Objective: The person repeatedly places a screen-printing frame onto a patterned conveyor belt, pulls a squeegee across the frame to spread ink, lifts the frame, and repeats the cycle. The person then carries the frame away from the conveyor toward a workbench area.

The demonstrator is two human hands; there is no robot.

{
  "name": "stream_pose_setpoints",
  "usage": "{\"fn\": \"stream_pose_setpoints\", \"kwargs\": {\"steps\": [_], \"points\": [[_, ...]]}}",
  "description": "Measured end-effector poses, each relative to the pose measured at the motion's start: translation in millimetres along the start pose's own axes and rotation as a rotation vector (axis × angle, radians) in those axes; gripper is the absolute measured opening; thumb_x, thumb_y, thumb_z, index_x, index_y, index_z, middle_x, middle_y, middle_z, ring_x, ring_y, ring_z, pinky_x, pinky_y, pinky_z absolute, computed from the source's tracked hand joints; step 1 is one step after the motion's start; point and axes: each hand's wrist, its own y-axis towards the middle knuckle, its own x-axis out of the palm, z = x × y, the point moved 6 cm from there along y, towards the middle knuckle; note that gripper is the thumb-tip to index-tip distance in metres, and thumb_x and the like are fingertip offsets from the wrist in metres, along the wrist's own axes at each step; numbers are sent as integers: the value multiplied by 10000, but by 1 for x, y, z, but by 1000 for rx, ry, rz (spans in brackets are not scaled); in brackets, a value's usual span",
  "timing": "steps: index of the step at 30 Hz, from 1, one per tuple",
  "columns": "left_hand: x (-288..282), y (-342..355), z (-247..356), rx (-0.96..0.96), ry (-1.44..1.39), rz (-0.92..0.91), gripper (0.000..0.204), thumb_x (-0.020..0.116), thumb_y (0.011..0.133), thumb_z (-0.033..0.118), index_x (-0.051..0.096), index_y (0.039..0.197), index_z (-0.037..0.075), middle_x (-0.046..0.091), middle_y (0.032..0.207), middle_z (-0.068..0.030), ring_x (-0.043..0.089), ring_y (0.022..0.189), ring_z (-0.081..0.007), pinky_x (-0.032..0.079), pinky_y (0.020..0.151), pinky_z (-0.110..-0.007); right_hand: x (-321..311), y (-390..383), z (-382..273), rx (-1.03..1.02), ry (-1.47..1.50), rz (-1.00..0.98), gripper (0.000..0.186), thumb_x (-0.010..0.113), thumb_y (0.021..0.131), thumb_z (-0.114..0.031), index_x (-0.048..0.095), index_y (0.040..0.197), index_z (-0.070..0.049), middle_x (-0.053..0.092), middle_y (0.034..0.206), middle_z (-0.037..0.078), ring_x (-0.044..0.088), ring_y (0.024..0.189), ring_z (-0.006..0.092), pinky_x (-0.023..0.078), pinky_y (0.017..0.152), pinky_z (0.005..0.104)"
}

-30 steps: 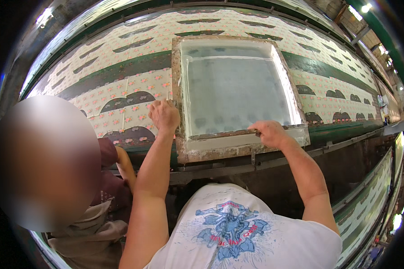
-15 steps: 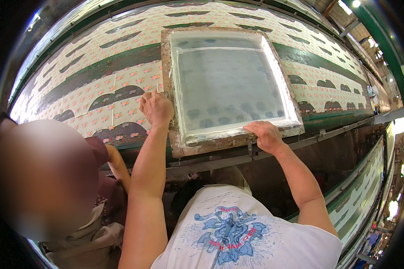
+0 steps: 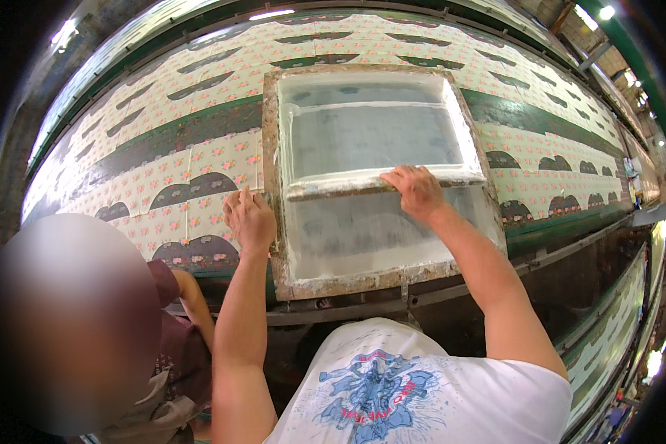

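Observation:
A large screen-printing frame [image 3: 362,284] with a worn brown wooden rim lies on a patterned sheet, its mesh pale and translucent. Across the mesh runs a squeegee bar [image 3: 333,185] coated in white paste. My right hand [image 3: 420,194] grips the bar right of its middle, fingers bent over the top. Beside the frame's left edge is my left hand [image 3: 250,223], its fingers curled. What those fingers hold, if anything, is hidden. White paste [image 3: 455,111] also lines the inner edges of the frame.
Cream sheets with pink flowers [image 3: 200,163] and dark scalloped gaps cover the long green table [image 3: 547,118]. A metal rail [image 3: 525,259] follows the near table edge. Close on my left stands another person in a maroon shirt [image 3: 189,337]. Another printed table [image 3: 607,311] is at right.
My right hand has pushed the squeegee away from me, from the near end of the screen to around its middle. My left hand stays by the frame's left edge. The whole view has shifted slightly.

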Motion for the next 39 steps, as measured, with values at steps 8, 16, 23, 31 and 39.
{"fn": "stream_pose_setpoints", "kwargs": {"steps": [8, 16, 23, 31, 39], "points": [[16, 17, 13, 59, 57, 64, 454, 588, 1071, 257, 656, 1436, -3, 591, 1463, -205, 471, 1445, -413, 326, 1239, -565, 28, 121, 104, -13, -12, 37, 489, 596, 882, 27, 796, 1262, -208, 744, 1118, 81, 734, 1022, 340, 575, 908, 484], [19, 23, 26, 30, 62, 64, 449, 607, 1063, 253, 659, 1428, -4, 595, 1460, -207, 471, 1454, -419, 316, 1255, -552, 41, 187, 148, 19, -31, 55, 497, 587, 902, 22, 774, 1300, -208, 729, 1145, 89, 721, 1066, 347, 551, 941, 490], [15, 21, 23, 28, 85, 72, 449, 613, 1063, 267, 660, 1424, 4, 590, 1461, -207, 476, 1449, -418, 324, 1249, -554, 44, 138, 121, -8, -48, 84, 470, 634, 918, -5, 792, 1304, -223, 726, 1139, 62, 729, 1050, 298, 542, 948, 449], [10, 18, 20, 37, 77, 107, 455, 637, 1050, 267, 662, 1423, 9, 590, 1457, -207, 490, 1434, -417, 330, 1239, -562, 23, 162, 139, -34, 136, 68, 476, 582, 911, 5, 781, 1265, -243, 742, 1069, 95, 727, 1059, 365, 581, 942, 511], [21, 25, 19, 10, 98, 115, 454, 663, 1037, 272, 669, 1407, 8, 600, 1447, -212, 502, 1421, -421, 341, 1226, -561, 49, 227, 184, 81, 57, -17, 445, 584, 937, -51, 774, 1289, -246, 754, 1130, 109, 725, 1123, 362, 587, 971, 498]]}}
